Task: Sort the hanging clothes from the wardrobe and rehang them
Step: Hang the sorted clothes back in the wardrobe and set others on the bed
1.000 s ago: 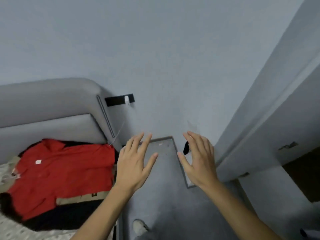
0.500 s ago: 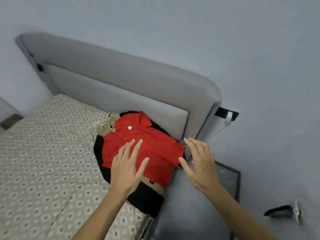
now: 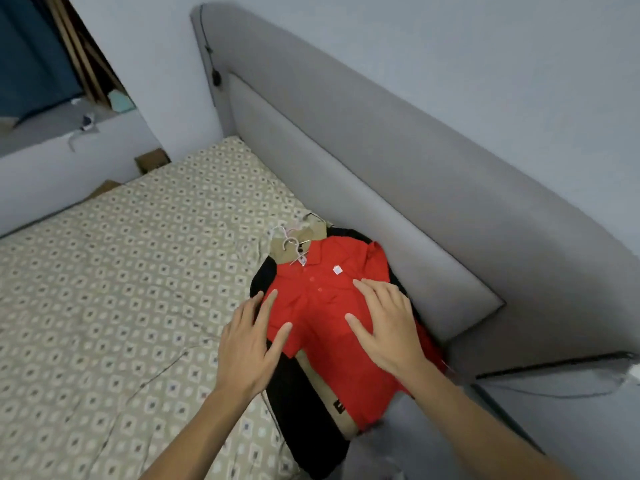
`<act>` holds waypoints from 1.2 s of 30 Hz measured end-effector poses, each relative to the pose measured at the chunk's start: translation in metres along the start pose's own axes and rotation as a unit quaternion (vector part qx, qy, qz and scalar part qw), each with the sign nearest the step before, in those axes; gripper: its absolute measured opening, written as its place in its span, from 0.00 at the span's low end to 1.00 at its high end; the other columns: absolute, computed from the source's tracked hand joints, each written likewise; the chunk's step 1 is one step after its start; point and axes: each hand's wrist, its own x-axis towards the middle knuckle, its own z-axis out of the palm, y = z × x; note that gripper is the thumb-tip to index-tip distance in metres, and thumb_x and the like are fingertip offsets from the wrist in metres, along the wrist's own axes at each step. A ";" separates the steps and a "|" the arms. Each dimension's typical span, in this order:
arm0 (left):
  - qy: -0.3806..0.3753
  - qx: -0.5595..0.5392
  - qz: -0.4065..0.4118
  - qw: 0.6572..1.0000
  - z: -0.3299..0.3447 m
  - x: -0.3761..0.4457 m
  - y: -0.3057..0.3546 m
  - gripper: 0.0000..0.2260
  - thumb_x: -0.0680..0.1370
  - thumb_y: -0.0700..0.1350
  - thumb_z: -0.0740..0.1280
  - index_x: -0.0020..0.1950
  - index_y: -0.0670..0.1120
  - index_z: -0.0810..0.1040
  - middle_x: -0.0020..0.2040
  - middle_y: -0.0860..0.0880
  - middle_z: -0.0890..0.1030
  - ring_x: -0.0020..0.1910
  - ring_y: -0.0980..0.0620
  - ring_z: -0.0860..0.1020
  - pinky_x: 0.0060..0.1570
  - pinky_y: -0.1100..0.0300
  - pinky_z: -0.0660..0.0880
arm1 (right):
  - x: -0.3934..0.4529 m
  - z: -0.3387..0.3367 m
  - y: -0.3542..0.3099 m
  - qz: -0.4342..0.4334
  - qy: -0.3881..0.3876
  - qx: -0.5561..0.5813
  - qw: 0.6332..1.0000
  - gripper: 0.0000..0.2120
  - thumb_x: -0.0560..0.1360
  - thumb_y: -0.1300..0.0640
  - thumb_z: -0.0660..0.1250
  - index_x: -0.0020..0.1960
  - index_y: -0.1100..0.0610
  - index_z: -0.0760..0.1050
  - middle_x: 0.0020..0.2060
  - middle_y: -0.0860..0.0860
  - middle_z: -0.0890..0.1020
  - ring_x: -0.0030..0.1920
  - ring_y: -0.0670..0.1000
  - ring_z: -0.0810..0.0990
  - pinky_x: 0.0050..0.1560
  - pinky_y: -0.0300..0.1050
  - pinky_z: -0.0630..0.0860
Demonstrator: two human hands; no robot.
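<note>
A red polo shirt lies on top of a small pile of clothes at the bed's right edge, by the headboard. Under it lie a beige garment and a black garment. Pale hanger hooks stick out at the collar end of the pile. My left hand hovers with spread, straight fingers over the pile's left side. My right hand is spread flat over the red shirt's right side. Whether either hand touches the cloth I cannot tell. Neither hand holds anything.
The bed has a beige patterned sheet reaching left and forward. A grey padded headboard runs along the right behind the pile. A window ledge with a dark blue curtain is at the far left. Grey floor lies right of the bed.
My view has swung left from the wardrobe corner to the bed. Both hands have moved over the clothes pile, from beside it to above the red shirt.
</note>
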 end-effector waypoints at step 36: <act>-0.072 -0.146 -0.284 0.945 0.232 0.215 -0.094 0.32 0.81 0.72 0.50 0.82 0.59 0.59 0.68 0.48 0.71 0.67 0.45 0.71 0.67 0.41 0.71 | 0.297 0.227 0.133 -0.152 -0.233 -0.083 0.957 0.18 0.82 0.39 0.61 0.62 0.51 0.69 0.54 0.48 0.84 0.53 0.56 0.79 0.58 0.56 0.70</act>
